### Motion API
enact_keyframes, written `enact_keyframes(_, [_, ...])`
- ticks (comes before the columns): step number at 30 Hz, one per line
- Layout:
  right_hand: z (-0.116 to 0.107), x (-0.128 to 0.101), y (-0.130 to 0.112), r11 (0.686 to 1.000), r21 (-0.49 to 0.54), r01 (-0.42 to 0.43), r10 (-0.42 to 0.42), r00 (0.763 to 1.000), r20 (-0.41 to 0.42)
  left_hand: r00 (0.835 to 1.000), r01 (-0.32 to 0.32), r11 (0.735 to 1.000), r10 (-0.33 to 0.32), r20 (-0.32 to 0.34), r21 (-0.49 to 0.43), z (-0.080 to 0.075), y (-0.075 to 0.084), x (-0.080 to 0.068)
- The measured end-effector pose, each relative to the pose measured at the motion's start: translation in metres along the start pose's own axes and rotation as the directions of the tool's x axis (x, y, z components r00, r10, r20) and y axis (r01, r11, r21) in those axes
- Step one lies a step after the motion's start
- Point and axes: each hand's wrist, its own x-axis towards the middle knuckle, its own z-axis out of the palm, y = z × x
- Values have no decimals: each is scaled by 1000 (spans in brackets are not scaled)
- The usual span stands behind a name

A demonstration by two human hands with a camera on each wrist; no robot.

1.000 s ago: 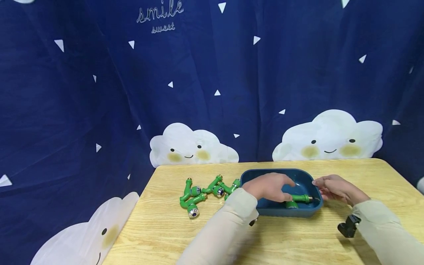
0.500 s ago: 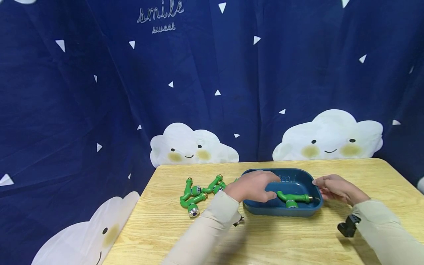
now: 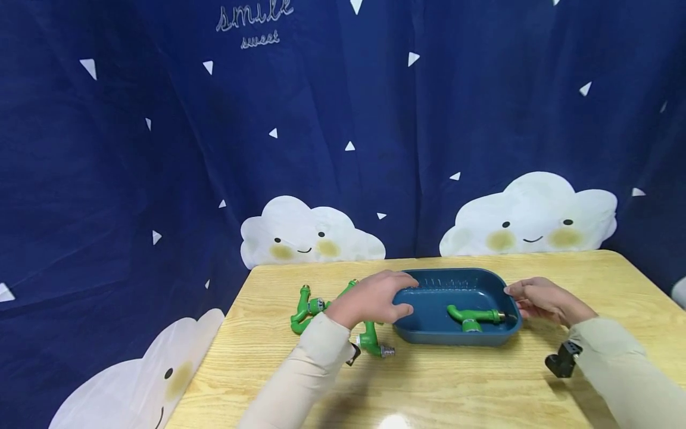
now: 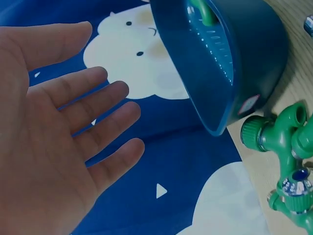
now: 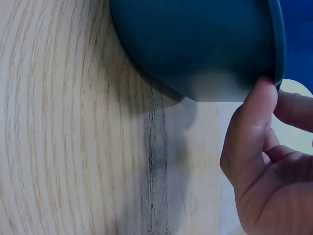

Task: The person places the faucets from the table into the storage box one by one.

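From the head view, the left hand (image 3: pixel 372 298) is hovering between the green fittings (image 3: pixel 309 308) and the blue tray (image 3: pixel 455 336), where 1 fitting (image 3: pixel 474 316) is lying. The right hand (image 3: pixel 541 298) is touching the tray's right rim.

At the left wrist, its fingers (image 4: pixel 98 117) are spreading open, holding nothing.

At the right wrist, the thumb (image 5: pixel 252 127) is pressing the rim, fingers loosely curling.

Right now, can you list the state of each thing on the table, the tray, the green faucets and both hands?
Blue tray: upright on the table, one faucet inside.
Faucet in tray: lying on its side, untouched.
Faucets left of tray: loose pile on the table.
Left hand: fingers straight, holding nothing, above the pile.
Right hand: thumb touching the tray's right rim.
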Motion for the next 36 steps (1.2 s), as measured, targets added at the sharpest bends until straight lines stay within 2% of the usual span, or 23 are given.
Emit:
enact_keyframes(5, [0,-1,-2,1000,-14,-1,1,1000,-3,999,-20,1000,21,-35,9,1,-7,-8])
enact_keyframes(16, [3,0,2,999,22,24,-24,1000,15,1000,16,998,-18,-18,-54,20,-25,-18])
enact_keyframes(21, [2,-1,2,1000,8,21,-21,1000,16,999,35,998,-37,-36,-42,34,-41,-26])
enact_keyframes(29, [1,1,0,1000,14,7,-8,1000,18,997,20,1000,-20,-73,-6,50,-57,-37])
enact_keyframes(36, [1,-1,-1,1000,13,-6,6,1000,5,996,72,996,-69,-53,53,65,-65,-42])
